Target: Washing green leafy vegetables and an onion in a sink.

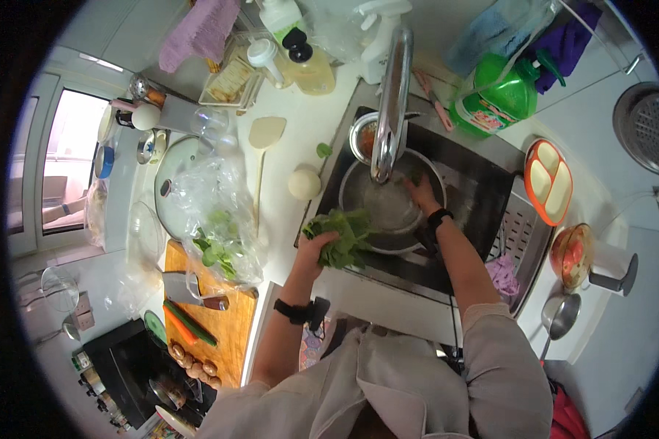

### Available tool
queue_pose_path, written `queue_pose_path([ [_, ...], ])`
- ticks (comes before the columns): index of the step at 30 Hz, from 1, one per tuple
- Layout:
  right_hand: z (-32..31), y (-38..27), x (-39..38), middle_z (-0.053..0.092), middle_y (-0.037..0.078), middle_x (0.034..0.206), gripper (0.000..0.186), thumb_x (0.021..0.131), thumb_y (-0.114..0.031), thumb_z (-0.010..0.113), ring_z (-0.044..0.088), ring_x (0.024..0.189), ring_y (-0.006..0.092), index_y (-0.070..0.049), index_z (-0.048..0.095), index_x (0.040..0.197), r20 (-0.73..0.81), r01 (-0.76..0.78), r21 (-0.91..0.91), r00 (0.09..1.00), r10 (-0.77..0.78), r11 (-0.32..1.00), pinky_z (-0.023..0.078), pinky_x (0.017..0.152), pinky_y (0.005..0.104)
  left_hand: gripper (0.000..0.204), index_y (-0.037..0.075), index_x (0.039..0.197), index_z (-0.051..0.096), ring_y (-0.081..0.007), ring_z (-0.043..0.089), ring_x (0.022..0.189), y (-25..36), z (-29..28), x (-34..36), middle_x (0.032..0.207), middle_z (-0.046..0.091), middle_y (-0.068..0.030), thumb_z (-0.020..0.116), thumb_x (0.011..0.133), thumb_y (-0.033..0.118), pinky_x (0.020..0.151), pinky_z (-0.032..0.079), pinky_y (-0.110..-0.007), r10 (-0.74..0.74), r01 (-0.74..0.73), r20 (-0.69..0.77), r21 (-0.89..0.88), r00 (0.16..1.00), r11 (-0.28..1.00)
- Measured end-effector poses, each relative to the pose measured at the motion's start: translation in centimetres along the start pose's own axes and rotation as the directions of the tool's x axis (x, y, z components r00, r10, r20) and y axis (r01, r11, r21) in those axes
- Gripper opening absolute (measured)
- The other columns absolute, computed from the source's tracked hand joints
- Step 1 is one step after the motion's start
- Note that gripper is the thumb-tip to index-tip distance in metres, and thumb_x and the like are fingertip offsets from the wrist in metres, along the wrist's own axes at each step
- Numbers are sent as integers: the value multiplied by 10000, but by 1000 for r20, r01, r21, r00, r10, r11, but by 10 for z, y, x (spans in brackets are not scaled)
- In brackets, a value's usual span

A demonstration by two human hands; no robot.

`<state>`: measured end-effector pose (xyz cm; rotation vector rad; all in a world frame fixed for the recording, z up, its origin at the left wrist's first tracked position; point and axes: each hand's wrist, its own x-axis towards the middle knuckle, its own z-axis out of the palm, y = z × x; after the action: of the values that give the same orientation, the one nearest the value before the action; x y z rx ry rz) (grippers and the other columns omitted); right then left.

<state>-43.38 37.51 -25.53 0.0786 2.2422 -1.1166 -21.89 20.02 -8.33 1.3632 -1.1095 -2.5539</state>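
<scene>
While the washing looks like it's barely started, here's how things sit: the left hand (316, 252) is closed around a loose bunch of green leafy vegetables (342, 238), holding it just over the near-left rim of the round stainless steel basin (366, 175) that sits in the dark sink (483, 194). The right hand (419, 192) is down inside that basin, just under the tall chrome tap (392, 95); its fingers look spread and loose rather than gripping anything, though the glare on the metal makes it hard to be sure. I can't tell if water is running, and I can't make out any leaves in the basin yet, so my guess is this bunch is the first or close to it. Off to the left of the left hand there's a crumpled clear plastic bag with more green leaves in it (223, 234), lying partly on the wooden cutting board (227, 329), so plenty looks left to rinse. Further down that board, well away from both hands, are a cleaver with a broad steel blade (187, 289), an orange carrot (179, 325) and a dark green cucumber (194, 322), all whole as far as I can see, so chopping hasn't begun either.
</scene>
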Motion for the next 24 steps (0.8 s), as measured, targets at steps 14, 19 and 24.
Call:
queue_pose_path([
  [14, -6, -69, -75, 524, 151, 611, 485, 819, -419, 511, 517, 547, 242, 54, 523, 717, 311, 324, -413, 929, -202, 851, 423, 515, 365, 289, -2, 991, 493, -217, 588, 802, -4, -5, -26, 924, 570, -105, 568, 712, -18, 679, 513, -318, 60, -54, 74, -81, 996, 995],
  [19, -54, -112, -151, 495, 122, 557, 416, 796, -350, 574, 493, 493, 206, 50, 520, 691, 44, 617, -99, 787, -615, 781, 397, 482, 347, 288, -2, 1006, 487, -213, 587, 808, 3, 16, -46, 934, 568, -108, 552, 726, -15, 678, 513, -313, 124, -99, 141, -175, 982, 980],
  [24, -50, -33, -110, 542, 138, 646, 335, 789, -263, 598, 517, 536, 189, 68, 553, 801, 174, 50, -419, 984, 26, 907, 406, 490, 333, 324, 14, 1036, 471, -210, 572, 853, 3, 30, -42, 972, 553, -104, 554, 724, -16, 698, 506, -319, 25, 8, 297, -112, 955, 994],
])
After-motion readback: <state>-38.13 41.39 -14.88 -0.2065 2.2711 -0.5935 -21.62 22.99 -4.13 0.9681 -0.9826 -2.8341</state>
